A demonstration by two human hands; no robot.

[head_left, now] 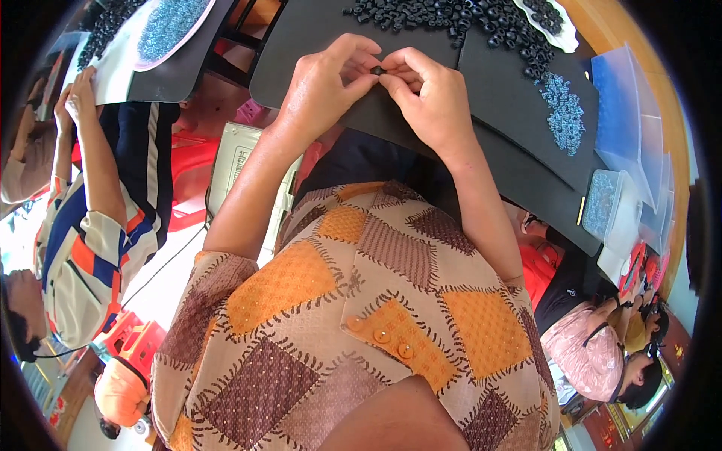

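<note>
Over the near edge of the black table [301, 56], my two hands meet fingertip to fingertip. Between them is a small, dark, roundish part [377, 70], partly covered by the fingers. My left hand [327, 81] is closed, thumb and forefinger pinching it from the left. From the right, my right hand [430, 94] pinches the same part, its other fingers curled. Beyond the hands spreads a heap of small black ring-like parts [470, 16]. Right of my right hand lies a scatter of tiny clear-blue pieces [564, 116].
A white dish [569, 37] with black parts stands at the far right. Upright translucent bins [628, 113] and a clear tub of blue pieces [600, 201] line the right edge. At left, a co-worker's hands [79, 94] rest by another table [169, 86].
</note>
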